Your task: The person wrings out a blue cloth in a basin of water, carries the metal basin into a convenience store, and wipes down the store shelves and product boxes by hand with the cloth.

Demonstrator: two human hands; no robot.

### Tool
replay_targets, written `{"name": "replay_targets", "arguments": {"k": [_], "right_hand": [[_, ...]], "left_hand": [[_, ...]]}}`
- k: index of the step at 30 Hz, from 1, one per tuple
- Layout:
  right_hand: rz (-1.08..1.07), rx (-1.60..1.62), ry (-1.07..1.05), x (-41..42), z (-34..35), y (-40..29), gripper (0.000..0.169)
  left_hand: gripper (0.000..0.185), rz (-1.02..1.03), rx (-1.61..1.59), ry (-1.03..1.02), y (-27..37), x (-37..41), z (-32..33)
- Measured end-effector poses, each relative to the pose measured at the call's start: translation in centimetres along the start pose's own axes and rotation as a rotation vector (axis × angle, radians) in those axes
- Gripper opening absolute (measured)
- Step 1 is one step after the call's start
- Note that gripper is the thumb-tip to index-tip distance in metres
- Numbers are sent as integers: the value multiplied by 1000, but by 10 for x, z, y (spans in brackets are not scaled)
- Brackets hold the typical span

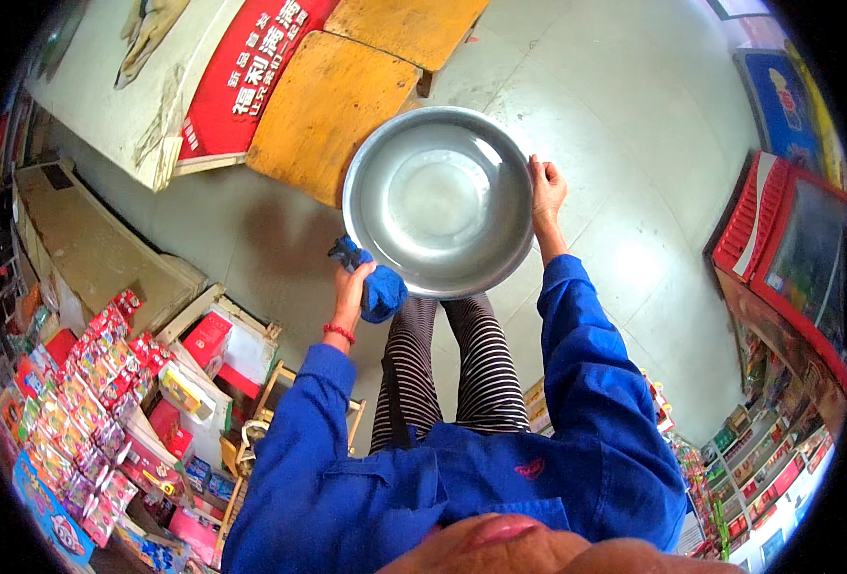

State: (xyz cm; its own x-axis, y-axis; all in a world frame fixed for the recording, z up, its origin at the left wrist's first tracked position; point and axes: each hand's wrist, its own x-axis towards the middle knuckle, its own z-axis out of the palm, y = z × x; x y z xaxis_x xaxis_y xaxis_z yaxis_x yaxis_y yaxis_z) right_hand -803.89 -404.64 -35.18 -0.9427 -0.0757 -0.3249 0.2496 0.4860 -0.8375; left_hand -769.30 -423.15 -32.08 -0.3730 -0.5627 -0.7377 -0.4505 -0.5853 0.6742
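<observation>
A round stainless steel basin [513, 215] is held out in front of my body, partly overlapping a yellow wooden stool from above. Its inside is shiny and pale in the middle; whether water lies in it I cannot tell. My right hand [549, 188] grips the basin's right rim, fingers curled over the edge. A bunched dark blue cloth [385, 293] is in my left hand [349, 290], close against the lower left rim. Whether that hand also supports the basin is hidden by the cloth.
Yellow wooden stools [330, 107] stand ahead, beside a pale table [143, 93] with a red printed panel [251, 79]. Shelves of packaged snacks [93, 402] line the left. A red-framed display cooler [800, 251] stands right. Grey tiles [631, 215] cover the floor.
</observation>
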Motion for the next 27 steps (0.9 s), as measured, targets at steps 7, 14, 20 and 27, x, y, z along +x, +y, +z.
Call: {"name": "replay_targets", "arguments": {"k": [7, 14, 20, 27], "right_hand": [[-24, -189, -137, 1, -10, -14, 39], [-126, -154, -11, -61, -84, -59, 39], [-221, -64, -309, -241, -159, -121, 42], [-263, -9, -153, -419, -218, -213, 62]], "left_hand": [[27, 6, -44, 37, 6, -4, 0], [39, -255, -189, -79, 40, -52, -58], [53, -91, -37, -555, 159, -157, 20], [48, 52, 77, -1051, 211, -298, 130]]}}
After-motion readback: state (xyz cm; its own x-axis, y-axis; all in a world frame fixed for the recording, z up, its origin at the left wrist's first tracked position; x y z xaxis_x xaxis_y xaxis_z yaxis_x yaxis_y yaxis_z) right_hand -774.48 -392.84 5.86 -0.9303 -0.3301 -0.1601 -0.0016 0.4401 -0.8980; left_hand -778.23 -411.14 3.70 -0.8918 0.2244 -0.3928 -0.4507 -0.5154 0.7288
